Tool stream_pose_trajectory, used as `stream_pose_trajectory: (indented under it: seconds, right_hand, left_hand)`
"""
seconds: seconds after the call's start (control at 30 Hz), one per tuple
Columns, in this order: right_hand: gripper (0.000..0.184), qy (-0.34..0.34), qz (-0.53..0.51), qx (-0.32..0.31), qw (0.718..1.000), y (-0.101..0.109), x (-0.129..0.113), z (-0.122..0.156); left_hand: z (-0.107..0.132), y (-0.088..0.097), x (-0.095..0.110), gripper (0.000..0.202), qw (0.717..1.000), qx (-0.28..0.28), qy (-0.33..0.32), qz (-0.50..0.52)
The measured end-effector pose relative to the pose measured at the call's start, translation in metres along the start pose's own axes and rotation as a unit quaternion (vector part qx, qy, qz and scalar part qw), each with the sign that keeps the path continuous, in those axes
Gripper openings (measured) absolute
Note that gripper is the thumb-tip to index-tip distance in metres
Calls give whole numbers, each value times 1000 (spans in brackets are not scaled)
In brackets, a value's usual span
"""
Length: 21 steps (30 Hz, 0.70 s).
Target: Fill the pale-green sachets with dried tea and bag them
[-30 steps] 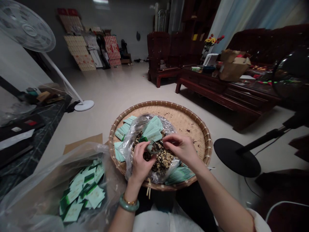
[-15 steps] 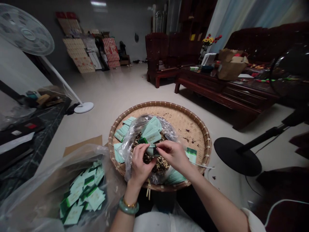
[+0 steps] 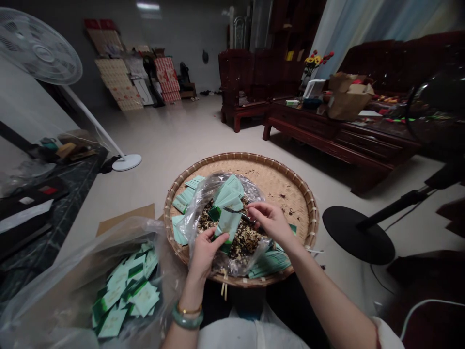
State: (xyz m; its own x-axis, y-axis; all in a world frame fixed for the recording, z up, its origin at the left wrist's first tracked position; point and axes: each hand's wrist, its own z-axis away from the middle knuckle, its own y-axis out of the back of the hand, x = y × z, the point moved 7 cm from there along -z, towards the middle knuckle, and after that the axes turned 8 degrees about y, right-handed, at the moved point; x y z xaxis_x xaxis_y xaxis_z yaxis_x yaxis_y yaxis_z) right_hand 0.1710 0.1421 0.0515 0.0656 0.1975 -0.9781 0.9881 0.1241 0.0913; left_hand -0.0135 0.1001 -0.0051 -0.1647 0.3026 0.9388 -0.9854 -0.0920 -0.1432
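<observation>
A round woven tray (image 3: 298, 186) sits in front of me with a clear plastic bag (image 3: 203, 201) of dark dried loose material (image 3: 245, 240) and pale green sachets on it. My left hand (image 3: 203, 252) is closed on one green sachet (image 3: 227, 225), held upright over the bag. My right hand (image 3: 271, 220) pinches a small metal spoon (image 3: 236, 212) whose tip points at the sachet's top. More green sachets (image 3: 271, 264) lie along the tray's near edge.
A large plastic bag of filled green sachets (image 3: 125, 293) lies at my lower left over cardboard (image 3: 125, 218). A white standing fan (image 3: 39, 46) is at left, a black fan base (image 3: 358, 232) at right. Dark wooden furniture (image 3: 327, 131) stands behind.
My left hand has drawn back toward me and raised a green sachet upright. My right hand has lifted off the loose material and now brings the spoon to the sachet's top.
</observation>
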Motion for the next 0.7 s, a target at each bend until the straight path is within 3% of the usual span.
stream_pose_trajectory:
  seconds: [0.17,0.27,0.4,0.5,0.63,0.7]
  right_hand:
    - [28,129,106,5,986,-3,-17,8]
    - [21,177,158,-61,970,-17,-29,7]
    - [28,163,168,-95,968,-25,-24,1]
    - [35,151,133,-110,973,-28,-18,1]
    - [38,143,97,-75,982,-23,-14,5]
    - [39,136,87,-64,985,-21,-13,6]
  left_hand:
    - [2,3,0,32,999,32,-5,-15]
    - [5,-3,7,30,998,17,-25,-57]
    - [5,-3,9,34,998,17,-48,-36]
    - [4,4,4,33,996,52,-60,-30]
    - [7,13,3,30,983,133,-104,-72]
    - [8,11,4,32,982,132,-113,-71]
